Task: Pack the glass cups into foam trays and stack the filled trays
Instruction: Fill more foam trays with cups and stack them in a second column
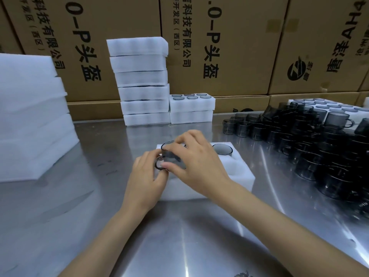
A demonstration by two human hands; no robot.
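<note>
both hands, left hand [148,174] and right hand [196,162], are closing their grip on a smoky cup [169,156], seating it in the centre-frame foam tray [235,176]. one seated cup [222,149] is sitting there; a filled stack [142,80] is standing upper centre, with many loose cups [299,146] waiting at right.

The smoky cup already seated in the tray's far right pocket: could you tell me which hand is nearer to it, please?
Right. The right hand lies just left of the seated cup; the left hand is farther left, beyond the held cup.
</note>
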